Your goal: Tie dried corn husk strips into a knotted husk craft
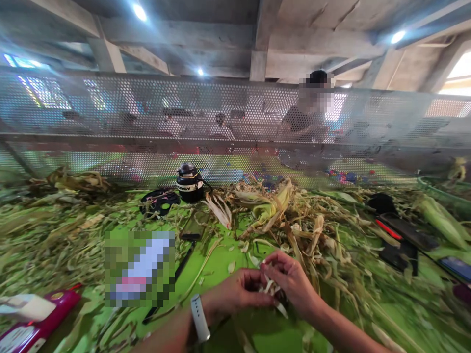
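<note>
My left hand [241, 290], with a white watch band [199, 317] on its wrist, curls its fingers around small pale plant pieces [271, 287] low in the centre. Touching the same pieces, the fingertips of my right hand [286, 274] are pinched together just to the right. Both hands meet above the green tabletop [209, 264]. Dry husks and stripped leaves [312, 235] lie behind and to the right of them. Exactly what sits between the fingers is small and partly hidden.
A black jar [189, 184] stands at the back before a perforated metal screen [147, 113]. A magenta device [47, 318] lies front left, a phone [456, 267] far right. Green husks [441, 220] lie near a basket at the right edge. Beyond the screen is a person [301, 122].
</note>
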Demonstrator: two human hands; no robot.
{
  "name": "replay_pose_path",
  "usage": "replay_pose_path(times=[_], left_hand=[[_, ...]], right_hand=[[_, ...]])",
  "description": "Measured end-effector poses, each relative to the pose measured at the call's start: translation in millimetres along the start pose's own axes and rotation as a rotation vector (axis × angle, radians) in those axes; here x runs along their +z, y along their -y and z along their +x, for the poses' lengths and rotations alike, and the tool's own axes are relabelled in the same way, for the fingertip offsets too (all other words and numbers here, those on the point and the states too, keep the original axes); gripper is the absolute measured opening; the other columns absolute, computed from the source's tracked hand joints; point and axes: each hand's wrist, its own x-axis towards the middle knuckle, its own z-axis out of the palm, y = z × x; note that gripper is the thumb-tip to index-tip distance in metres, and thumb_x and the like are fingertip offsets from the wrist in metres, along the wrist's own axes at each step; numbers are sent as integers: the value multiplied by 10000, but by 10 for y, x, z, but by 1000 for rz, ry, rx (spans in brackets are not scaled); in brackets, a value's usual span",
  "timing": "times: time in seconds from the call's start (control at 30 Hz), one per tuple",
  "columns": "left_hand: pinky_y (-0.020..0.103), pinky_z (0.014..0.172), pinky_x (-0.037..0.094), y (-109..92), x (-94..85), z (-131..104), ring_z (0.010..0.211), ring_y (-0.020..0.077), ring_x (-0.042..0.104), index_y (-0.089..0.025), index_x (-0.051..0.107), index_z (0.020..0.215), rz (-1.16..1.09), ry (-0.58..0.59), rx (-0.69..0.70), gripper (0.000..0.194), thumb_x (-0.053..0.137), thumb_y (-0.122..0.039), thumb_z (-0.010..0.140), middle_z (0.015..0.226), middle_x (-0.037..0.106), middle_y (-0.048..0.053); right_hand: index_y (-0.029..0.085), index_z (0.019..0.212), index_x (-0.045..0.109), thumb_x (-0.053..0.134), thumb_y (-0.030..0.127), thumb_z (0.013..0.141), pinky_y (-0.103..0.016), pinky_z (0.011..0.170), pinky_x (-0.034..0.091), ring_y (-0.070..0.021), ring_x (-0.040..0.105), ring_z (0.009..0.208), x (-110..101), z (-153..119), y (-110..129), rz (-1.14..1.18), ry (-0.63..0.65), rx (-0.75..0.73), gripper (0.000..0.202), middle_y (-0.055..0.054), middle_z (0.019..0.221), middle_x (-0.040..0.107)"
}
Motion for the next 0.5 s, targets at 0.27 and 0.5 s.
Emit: replay_pose_path(times=[0.27,0.5], left_hand=[[210,589,331,-75,71,-58,572,90,462,-121,711,744,105,-37,-43,327,745,-427,634,645,631,2],[245,662,388,13,76,-11,628,122,533,-119,707,744,99,-76,19,389,747,-482,610,680,662,22]], right_hand=[[156,750,581,681,467,691,-166,368,232,-44,327,373,26,-14,-11,-38,-13,5,332,83,436,432],[170,893,562,634,494,745,-165,346,233,-48,348,363,-1,2,-52,-39,-31,2,364,79,478,454]])
